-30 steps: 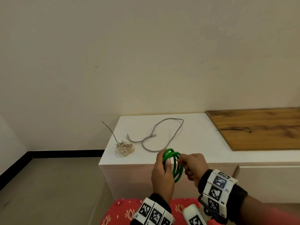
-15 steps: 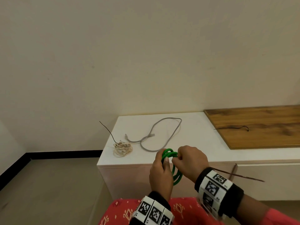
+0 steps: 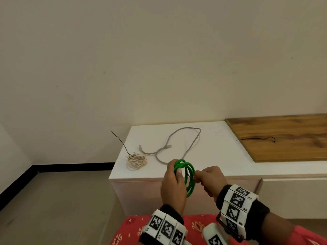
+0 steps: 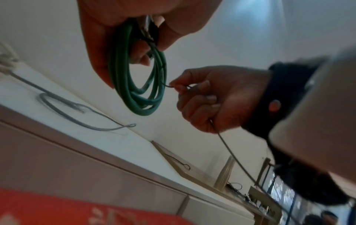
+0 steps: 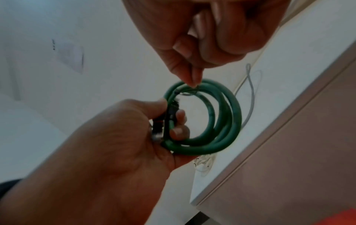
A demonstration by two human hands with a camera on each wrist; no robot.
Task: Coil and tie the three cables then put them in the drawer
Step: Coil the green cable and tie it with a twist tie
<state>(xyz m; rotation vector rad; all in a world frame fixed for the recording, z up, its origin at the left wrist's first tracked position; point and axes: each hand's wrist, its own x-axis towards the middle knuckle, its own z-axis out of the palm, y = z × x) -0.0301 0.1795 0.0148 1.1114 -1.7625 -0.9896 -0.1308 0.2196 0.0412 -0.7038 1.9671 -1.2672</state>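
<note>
My left hand (image 3: 177, 175) grips a coiled green cable (image 3: 190, 175) upright in front of the white cabinet (image 3: 230, 156), with its plugs tucked in the fist. My right hand (image 3: 198, 176) pinches a thin dark wire tie (image 4: 231, 153) against the coil's right side. In the right wrist view the tie (image 5: 189, 92) loops round the strands of the green cable (image 5: 221, 121). A grey cable (image 3: 187, 147) lies loose and uncoiled on the cabinet top. A white cable (image 3: 136, 160) lies bundled near the left corner with a dark tie (image 3: 120, 142) sticking up from it.
A wooden board (image 3: 292, 138) lies on the cabinet's right part, with another dark wire tie (image 3: 256, 138) on it. Flat cabinet fronts (image 3: 292, 197) run below the top edge. Grey floor (image 3: 62, 200) is to the left, and red patterned cloth (image 3: 127, 232) is at the bottom.
My right hand has come off the top of the green coil and sits at its right side, pinching the tie. The tie's long end no longer trails out to the right.
</note>
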